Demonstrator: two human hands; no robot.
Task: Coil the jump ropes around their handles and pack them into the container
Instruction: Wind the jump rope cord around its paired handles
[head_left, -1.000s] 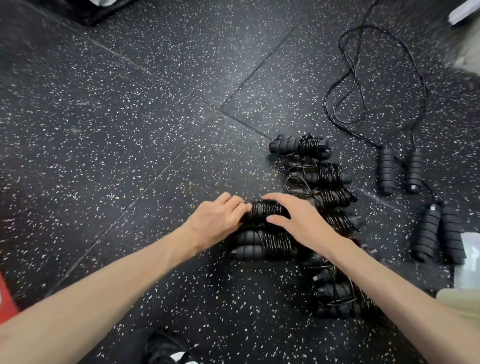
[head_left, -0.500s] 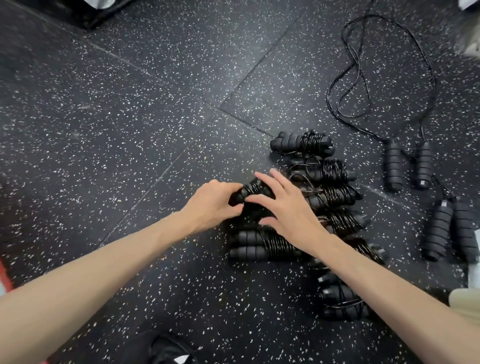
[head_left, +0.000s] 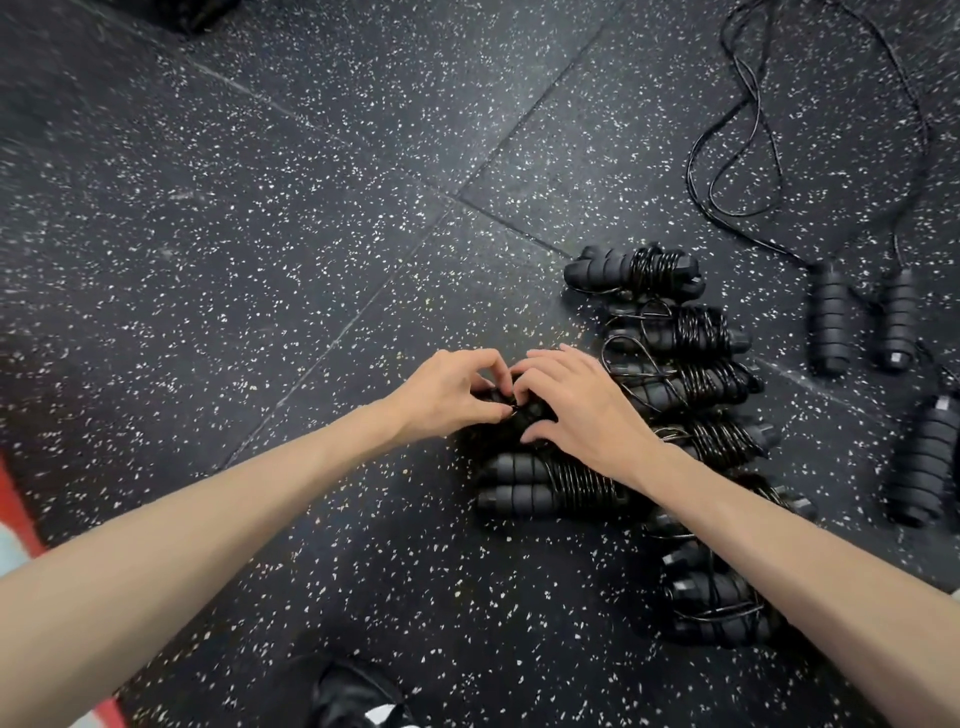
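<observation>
Both hands meet over one black coiled jump rope (head_left: 524, 415), mostly hidden beneath them. My left hand (head_left: 452, 395) pinches its left end with curled fingers. My right hand (head_left: 576, 410) lies over it, thumb tucked under its near side. Just below my hands lies another coiled rope (head_left: 545, 483). To the right, several coiled ropes (head_left: 680, 384) form a column on the floor. An uncoiled rope (head_left: 737, 156) trails at the upper right, its two handles (head_left: 862, 327) lying side by side. No container is in view.
Black speckled rubber floor tiles (head_left: 311, 234) surround the ropes. Another pair of handles (head_left: 924, 457) lies at the right edge. A dark shoe (head_left: 358, 701) shows at the bottom. A red strip (head_left: 21, 509) marks the left edge.
The coiled rope was lifted off the bundle beneath it and tilted. My hands have closed together over it, the left now pinching its end and the right covering it.
</observation>
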